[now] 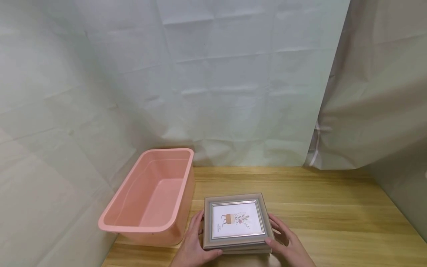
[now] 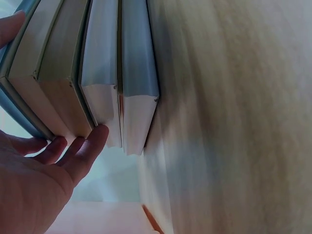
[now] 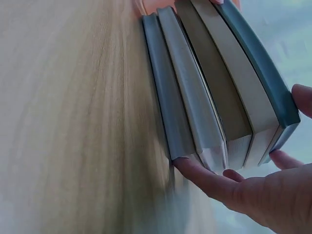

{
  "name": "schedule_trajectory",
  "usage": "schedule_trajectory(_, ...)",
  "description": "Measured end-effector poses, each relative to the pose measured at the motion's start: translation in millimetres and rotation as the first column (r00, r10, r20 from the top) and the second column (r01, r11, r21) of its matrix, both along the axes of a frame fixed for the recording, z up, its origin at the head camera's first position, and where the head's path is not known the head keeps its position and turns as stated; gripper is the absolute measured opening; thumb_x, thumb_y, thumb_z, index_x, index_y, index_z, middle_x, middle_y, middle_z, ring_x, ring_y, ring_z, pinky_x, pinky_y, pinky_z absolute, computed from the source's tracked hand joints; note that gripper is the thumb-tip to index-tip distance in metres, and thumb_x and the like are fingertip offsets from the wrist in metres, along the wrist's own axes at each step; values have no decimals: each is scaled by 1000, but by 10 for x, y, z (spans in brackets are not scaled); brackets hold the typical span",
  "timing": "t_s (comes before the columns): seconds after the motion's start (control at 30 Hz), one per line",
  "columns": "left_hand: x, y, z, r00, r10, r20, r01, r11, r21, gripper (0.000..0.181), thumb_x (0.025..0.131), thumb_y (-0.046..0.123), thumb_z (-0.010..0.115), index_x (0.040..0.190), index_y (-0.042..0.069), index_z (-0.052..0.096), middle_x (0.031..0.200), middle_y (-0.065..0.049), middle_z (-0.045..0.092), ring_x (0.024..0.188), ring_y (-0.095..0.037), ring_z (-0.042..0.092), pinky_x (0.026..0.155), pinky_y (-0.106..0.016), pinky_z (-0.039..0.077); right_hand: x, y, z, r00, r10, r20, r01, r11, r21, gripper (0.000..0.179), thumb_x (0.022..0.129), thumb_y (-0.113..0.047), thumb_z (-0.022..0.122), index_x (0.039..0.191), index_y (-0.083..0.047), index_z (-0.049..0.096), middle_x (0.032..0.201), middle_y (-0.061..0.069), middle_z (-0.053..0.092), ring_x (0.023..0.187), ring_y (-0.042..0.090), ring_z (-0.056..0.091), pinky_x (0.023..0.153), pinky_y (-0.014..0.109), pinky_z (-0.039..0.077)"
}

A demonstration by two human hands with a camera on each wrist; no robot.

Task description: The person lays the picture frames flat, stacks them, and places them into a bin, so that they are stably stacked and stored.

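Over the feed I am counting two hands: my left hand (image 1: pixel 194 245) is gripping the near-left corner of one stack (image 3: pixel 217 85), my right hand (image 1: pixel 289 244) its near-right corner, thumbs and fingers curving round it. The stack is resting on one wooden tabletop (image 1: pixel 337 207) and showing five layers edge-on; one picture frame (image 1: pixel 237 221) is lying uppermost. One pink bin (image 1: pixel 140 228) is standing nearby, leftward.

No text can be read. Tiny print (image 1: pixel 218 227) stands on the white picture card (image 1: pixel 237 219) in the top picture frame (image 1: pixel 208 222), between the left hand (image 1: pixel 193 241) and right hand (image 1: pixel 287 241); nearer the left, it is too small to decipher.
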State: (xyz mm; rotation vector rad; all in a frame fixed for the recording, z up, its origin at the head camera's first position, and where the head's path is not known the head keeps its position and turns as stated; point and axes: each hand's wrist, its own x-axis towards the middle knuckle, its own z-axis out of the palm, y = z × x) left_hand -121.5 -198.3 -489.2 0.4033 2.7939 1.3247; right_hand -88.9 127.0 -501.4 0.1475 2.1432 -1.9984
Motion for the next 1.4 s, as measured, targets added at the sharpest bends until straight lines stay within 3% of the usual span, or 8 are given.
schedule_trajectory(0.6,30,3,25,998,19,58,-25,995,96,126,66,32,104,167,5,34,164,-22,45,133,-34,61,100,-29,63,25,31,-30,1000,15,24,-13,996,-84,82,99,-24,75,170,-15,37,168,40,36,146,62,50,100,65,62)
schedule_trajectory(0.8,116,-46,43,983,48,-178,-20,988,153,104,70,24,98,160,8,49,148,-20,59,116,-12,66,87,-31,65,33,22,-21,1000,17,9,-16,996,-92,82,99,-22,75,170,-14,37,168,40,36,146,63,48,100,66,62)
schedule_trajectory(0.9,165,-53,114,887,101,-451,-33,987,156,92,65,18,95,150,6,61,136,-17,66,107,-1,65,79,-25,63,32,15,-14,1000,16,8,-15,995,-96,82,99,-22,76,170,-14,37,168,40,36,146,64,48,100,66,62)
schedule_trajectory(1.0,202,-48,260,667,251,-702,-79,960,268,72,63,7,88,132,-7,70,127,-13,72,110,-3,66,87,-16,59,39,8,-5,1000,12,-1,-12,996,-87,81,99,-21,76,170,-14,38,167,39,38,146,64,49,100,65,62)
schedule_trajectory(1.13,262,-70,577,378,604,-702,-262,797,545,61,63,-1,79,118,-24,63,129,1,69,118,-3,62,104,-13,48,38,5,5,1000,9,-6,-9,998,-62,79,99,-21,75,169,-16,39,167,37,40,146,61,51,101,62,62)
schedule_trajectory(1.23,312,-181,821,327,853,-407,-479,521,706,61,68,-7,79,127,-10,62,134,15,55,123,-2,51,100,-17,41,29,5,9,1000,2,3,-2,999,-38,78,99,-23,76,169,-18,41,167,35,43,145,59,52,102,61,62)
schedule_trajectory(1.3,315,-343,908,330,932,-152,-618,335,711,71,74,-8,82,137,9,56,133,20,47,124,-1,45,98,-18,39,27,10,8,1000,1,9,-1,1000,-31,77,99,-23,76,168,-18,42,167,34,44,145,58,53,101,61,62)
schedule_trajectory(1.4,285,-666,924,342,920,191,-768,157,621,79,85,1,85,143,29,40,128,21,41,119,2,41,94,-10,40,37,15,3,1000,9,8,-9,999,-37,77,100,-23,75,169,-18,41,167,35,43,145,58,53,102,61,62)
